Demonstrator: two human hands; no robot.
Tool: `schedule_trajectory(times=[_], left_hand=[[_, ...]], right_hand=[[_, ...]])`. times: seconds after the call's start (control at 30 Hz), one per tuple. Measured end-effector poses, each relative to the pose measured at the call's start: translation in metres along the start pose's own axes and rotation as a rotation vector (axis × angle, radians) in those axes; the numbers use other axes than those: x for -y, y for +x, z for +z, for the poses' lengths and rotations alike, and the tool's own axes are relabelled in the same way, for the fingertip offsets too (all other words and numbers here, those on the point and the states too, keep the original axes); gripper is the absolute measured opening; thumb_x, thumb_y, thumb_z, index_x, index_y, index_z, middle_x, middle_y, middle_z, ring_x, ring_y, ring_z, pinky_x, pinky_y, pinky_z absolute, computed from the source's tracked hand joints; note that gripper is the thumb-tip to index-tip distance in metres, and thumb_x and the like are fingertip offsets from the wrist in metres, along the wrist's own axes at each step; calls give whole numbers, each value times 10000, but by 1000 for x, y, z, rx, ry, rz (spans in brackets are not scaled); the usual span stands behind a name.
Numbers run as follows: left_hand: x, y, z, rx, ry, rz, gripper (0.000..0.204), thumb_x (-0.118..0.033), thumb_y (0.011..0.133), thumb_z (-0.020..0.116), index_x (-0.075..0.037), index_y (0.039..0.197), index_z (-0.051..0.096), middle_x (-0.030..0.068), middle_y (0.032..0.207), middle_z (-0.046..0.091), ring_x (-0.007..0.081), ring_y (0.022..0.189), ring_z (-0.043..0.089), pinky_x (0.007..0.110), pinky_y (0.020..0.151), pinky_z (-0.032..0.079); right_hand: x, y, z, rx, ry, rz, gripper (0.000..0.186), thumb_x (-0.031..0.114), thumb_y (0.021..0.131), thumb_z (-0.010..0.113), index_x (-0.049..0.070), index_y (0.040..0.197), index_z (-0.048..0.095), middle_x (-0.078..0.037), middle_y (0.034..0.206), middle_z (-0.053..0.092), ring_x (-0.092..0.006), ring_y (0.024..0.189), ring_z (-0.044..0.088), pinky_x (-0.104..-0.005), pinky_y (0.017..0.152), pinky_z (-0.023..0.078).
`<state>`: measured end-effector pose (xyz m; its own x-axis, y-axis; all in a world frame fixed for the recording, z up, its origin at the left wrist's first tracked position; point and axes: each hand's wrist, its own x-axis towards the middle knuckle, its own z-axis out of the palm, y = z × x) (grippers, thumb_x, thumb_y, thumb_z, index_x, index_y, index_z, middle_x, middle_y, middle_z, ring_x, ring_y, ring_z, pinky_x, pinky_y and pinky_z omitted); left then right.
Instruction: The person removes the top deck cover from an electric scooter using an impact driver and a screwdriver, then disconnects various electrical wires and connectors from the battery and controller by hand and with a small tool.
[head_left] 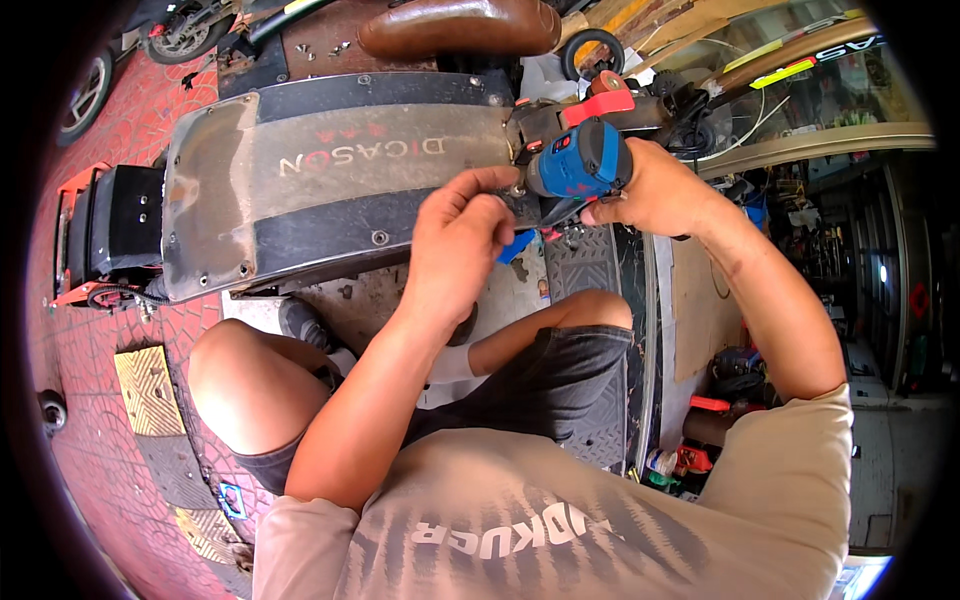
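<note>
My right hand (660, 188) grips a blue and black cordless driver (580, 160), its nose pointing left and down at the near right corner of a scooter deck (370, 165). The deck is long, worn grey and black, with screws and holes along its edges. Beside the driver's nose, my left hand (455, 235) hovers over that corner. Its index finger reaches to the driver's tip and the other fingers curl in. Whether a small screw sits between the fingertips is hidden.
A brown saddle (460, 27) lies beyond the deck, near loose screws. At the deck's left end is a black box (125, 222) in a red frame. A red part (600, 106) is on the scooter's front. Yellow-black ramp blocks (148, 390) lie on red paving. Tools clutter the right.
</note>
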<state>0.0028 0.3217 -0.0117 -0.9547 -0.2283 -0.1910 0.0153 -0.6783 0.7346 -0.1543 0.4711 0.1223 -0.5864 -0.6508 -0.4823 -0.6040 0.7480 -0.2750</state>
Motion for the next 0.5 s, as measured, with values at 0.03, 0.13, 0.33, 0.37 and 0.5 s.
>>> schedule_trajectory(times=[0.03, 0.13, 0.33, 0.37, 0.5], left_hand=[[-3, 0, -4, -9, -1, 42, 362, -109, 965, 488, 34, 1262, 637, 20, 767, 581, 57, 518, 418, 205, 446, 298], [-12, 4, -13, -83, -104, 42, 278, -132, 962, 479, 18, 1065, 689, 30, 793, 586, 75, 574, 450, 225, 472, 327], [-11, 7, -15, -71, -19, 33, 258, -160, 954, 494, 9, 1004, 682, 15, 793, 561, 81, 609, 445, 243, 494, 331], [-14, 6, -13, -59, 39, 34, 250, -152, 952, 500, 8, 1007, 684, 9, 791, 555, 77, 609, 440, 242, 495, 327], [-6, 14, -9, -57, 238, 70, 274, -98, 936, 522, 26, 1101, 702, -5, 807, 559, 70, 639, 457, 235, 528, 356]], right_hand=[[-2, 1, 0, 19, 13, -24, 548, 72, 740, 901, 40, 1244, 689, -108, 1191, 748, -224, 1082, 687, -379, 1024, 505], [-4, -2, 5, -32, 141, -21, 490, -7, 766, 833, 35, 1229, 678, -48, 1077, 732, -158, 926, 670, -341, 853, 553], [6, -5, 10, -73, 106, 12, 463, -45, 772, 764, 66, 1212, 674, -46, 937, 709, -133, 755, 645, -324, 677, 548], [12, -5, 6, -57, 77, 63, 463, -32, 773, 767, 68, 1216, 676, -54, 934, 715, -142, 746, 650, -330, 677, 552], [8, -3, 2, -39, 76, 111, 424, 28, 776, 807, 43, 1182, 685, -56, 893, 719, -130, 680, 631, -308, 602, 528]])
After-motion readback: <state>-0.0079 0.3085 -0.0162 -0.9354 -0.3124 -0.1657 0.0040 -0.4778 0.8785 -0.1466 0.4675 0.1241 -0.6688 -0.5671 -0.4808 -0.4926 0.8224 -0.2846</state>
